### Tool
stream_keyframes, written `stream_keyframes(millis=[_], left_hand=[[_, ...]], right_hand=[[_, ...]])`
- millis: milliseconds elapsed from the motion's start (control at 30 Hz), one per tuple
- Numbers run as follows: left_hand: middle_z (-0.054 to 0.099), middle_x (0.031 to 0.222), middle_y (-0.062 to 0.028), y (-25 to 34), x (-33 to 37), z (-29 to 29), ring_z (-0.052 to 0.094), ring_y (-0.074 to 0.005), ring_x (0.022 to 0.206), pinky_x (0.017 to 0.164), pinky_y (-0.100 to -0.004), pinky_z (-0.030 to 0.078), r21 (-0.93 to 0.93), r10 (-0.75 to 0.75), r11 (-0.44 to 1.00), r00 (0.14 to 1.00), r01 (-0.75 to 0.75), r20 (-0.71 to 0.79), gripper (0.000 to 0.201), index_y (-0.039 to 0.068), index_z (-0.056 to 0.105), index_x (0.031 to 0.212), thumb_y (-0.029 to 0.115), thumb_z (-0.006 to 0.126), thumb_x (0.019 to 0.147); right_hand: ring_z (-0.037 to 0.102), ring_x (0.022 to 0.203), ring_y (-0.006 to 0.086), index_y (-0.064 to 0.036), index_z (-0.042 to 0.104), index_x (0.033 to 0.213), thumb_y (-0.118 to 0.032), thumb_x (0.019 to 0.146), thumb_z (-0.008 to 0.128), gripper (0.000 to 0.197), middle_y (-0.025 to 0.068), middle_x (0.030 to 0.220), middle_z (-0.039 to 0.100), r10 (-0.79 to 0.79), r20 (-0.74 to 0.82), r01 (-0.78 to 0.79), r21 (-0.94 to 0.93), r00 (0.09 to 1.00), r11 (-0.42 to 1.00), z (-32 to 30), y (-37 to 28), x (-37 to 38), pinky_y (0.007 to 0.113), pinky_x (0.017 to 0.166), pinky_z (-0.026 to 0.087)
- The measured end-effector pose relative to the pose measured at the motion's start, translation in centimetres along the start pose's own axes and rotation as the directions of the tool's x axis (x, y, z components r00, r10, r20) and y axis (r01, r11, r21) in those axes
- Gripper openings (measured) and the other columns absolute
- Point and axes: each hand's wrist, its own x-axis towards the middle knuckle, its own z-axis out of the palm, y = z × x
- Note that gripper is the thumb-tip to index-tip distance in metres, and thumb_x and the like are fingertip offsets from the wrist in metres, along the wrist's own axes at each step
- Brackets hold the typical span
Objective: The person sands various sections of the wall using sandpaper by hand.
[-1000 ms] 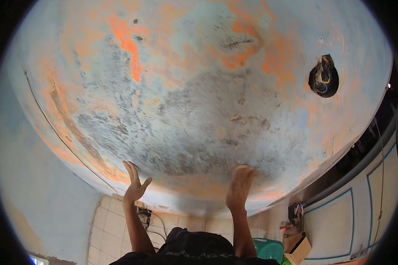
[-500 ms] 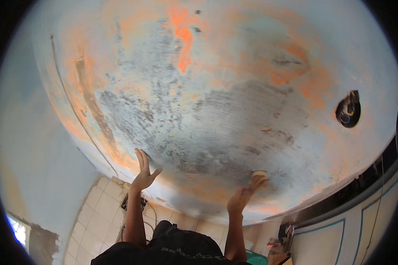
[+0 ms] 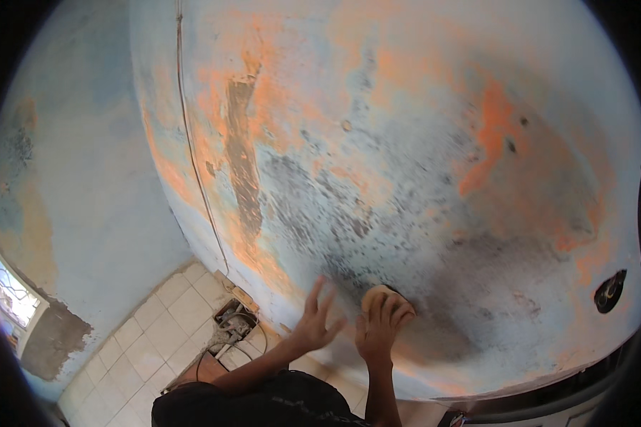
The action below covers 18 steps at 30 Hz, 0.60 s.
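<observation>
A broad plaster wall (image 3: 406, 142) fills most of the view, its pale blue paint worn through to orange patches and mottled with rough grey-black speckling toward the lower middle. A thin cable (image 3: 192, 142) runs down it on the left, next to a long brownish strip of bare, coarse render (image 3: 242, 164). To the left a smoother blue side wall (image 3: 71, 178) meets it at a corner. Below lies a floor of square pale tiles (image 3: 164, 313), with a tangle of wires (image 3: 231, 329) at the wall's foot. A small dark hole (image 3: 610, 290) breaks the wall at lower right. The right hand (image 3: 381, 324) is closed over a small tan sanding block (image 3: 376, 295), pressing it flat to the dark patch. The left hand (image 3: 315, 324), just beside it, holds nothing, fingers spread apart against the wall.
</observation>
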Motion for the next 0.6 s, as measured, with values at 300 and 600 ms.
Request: stream_keyframes(millis=[300, 600], left_hand=[[0.041, 0.138, -0.02, -2.9, 5.0, -5.2, 0.042, -0.0345, 0.128, 0.103, -0.0529, 0.034, 0.125, 0.344, 0.924, 0.928, -0.361, 0.14, 0.049, 0.009, 0.049, 0.132, 0.029, 0.06, 0.089], [0.04, 0.142, -0.0163, -6.4, 7.4, -7.7, 0.04, -0.03, 0.13, 0.105, -0.0465, 0.031, -0.014, 0.3, 0.951, 0.938, -0.307, -0.174, 0.046, 0.011, 0.049, 0.134, 0.032, 0.051, 0.093]], right_hand=[[0.03, 0.13, 0.0463, -0.0064, 0.04, 0.14, -0.032, 0.091, 0.049, 0.056, 0.016, 0.147, 0.033, -0.37, -0.041, 0.37, 0.006, 0.928, 0.929, 1.7, -8.5, 8.3, 0.066, 0.099, 0.022], [0.021, 0.138, 0.0469, 0.0074, 0.014, 0.145, -0.014, 0.096, 0.042, 0.061, 0.0286, 0.15, 0.023, -0.366, -0.217, 0.425, 0.468, 0.905, 0.775, 1.6, -10.3, 10.4, 0.055, 0.112, 0.005]])
